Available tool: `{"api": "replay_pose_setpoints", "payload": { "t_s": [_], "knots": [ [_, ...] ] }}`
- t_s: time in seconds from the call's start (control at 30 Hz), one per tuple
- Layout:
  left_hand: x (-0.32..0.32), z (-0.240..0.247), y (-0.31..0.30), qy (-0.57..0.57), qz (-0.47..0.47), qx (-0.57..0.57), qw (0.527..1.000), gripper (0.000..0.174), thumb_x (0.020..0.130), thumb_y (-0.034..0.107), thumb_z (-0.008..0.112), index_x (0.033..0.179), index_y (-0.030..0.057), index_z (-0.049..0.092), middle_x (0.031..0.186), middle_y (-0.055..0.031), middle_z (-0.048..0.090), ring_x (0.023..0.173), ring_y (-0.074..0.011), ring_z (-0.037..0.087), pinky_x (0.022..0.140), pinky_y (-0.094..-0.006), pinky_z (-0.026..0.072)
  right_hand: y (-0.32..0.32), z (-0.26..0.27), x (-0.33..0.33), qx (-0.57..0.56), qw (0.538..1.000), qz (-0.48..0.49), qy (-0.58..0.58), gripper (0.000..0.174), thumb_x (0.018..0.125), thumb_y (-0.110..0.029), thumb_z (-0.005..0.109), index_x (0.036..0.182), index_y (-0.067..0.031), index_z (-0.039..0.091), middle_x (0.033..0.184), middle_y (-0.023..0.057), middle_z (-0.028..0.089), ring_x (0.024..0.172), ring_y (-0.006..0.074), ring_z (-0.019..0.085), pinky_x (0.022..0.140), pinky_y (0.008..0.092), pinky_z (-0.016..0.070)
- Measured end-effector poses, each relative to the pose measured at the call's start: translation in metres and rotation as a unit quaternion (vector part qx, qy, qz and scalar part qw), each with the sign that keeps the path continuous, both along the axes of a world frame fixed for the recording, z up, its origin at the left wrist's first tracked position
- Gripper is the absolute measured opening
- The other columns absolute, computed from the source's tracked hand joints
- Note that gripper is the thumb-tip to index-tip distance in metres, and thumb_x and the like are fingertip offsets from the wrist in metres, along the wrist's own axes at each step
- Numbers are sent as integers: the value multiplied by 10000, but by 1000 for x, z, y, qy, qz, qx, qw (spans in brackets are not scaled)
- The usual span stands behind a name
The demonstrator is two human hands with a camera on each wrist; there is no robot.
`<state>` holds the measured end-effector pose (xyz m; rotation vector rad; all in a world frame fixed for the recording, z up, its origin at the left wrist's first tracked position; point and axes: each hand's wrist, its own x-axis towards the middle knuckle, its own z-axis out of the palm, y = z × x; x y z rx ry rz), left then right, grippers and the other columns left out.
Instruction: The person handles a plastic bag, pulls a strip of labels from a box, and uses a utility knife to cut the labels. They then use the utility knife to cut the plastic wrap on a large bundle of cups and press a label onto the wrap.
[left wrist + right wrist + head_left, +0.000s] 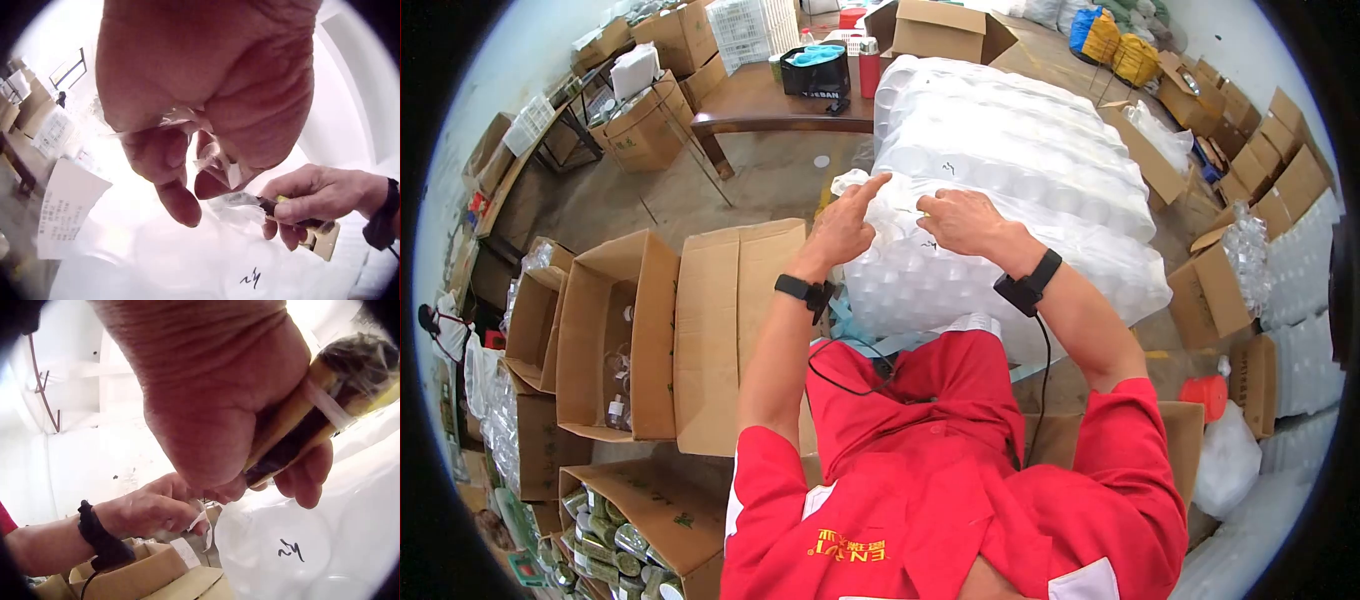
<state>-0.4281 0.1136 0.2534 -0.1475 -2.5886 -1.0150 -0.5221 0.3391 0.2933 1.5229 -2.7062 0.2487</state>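
Observation:
A large bundle of round white containers in clear plastic (pixel 1010 215) lies in front of the person. Over its near left part is the left hand (pixel 847 222); in the left wrist view its curled fingers (pixel 178 203) pinch a crumpled piece of plastic film (pixel 215 164). The right hand (pixel 972 222) is a short way to the right, above the bundle. In the right wrist view it grips a yellow and black handled tool (pixel 284 447), partly wrapped in clear film; the hand hides its tip. Handwritten black marks show on the bundle (pixel 306 547).
Open cardboard boxes (pixel 655 330) stand at the left, one with filled jars (pixel 615 535). Behind is a brown table (pixel 745 110) with a black bag (pixel 815 75) and a red flask (pixel 869 68). More boxes (pixel 1210 300) line the right side.

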Motion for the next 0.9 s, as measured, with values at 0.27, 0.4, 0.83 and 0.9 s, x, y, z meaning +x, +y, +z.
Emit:
{"api": "replay_pose_setpoints", "payload": {
  "t_s": [0.27,0.4,0.83,0.9],
  "knots": [
    [-14,9,-6,-134,-39,28,990,728,785,-59,540,1503,62,511,1329,-211,646,933,-213,702,880,-310,542,-5,-4,-3,10,1000,-3,2,299,1002,-323,589,1031,-32,654,932,219,696,922,415,694,819,519,545],
    [-15,-6,-9,-126,-74,227,963,688,806,-67,526,1488,15,520,1368,-176,652,875,-153,687,877,-283,543,-7,-5,-4,12,1000,-2,6,302,1004,-320,585,1028,-26,651,926,228,693,918,424,694,821,524,543],
    [-26,7,-27,-137,-80,256,953,508,887,78,461,1347,-17,654,1177,-64,709,1017,-154,608,875,-290,483,-8,-6,1,2,1000,3,13,289,998,-305,591,1022,-23,653,921,231,691,913,424,696,826,519,547],
    [-26,10,-24,-131,-77,249,956,499,892,91,460,1334,-16,665,1153,-60,710,1019,-158,610,861,-288,478,-9,-6,2,6,1000,0,16,287,999,-303,594,1020,-23,653,921,233,691,911,423,698,825,519,549]
  ]
}}
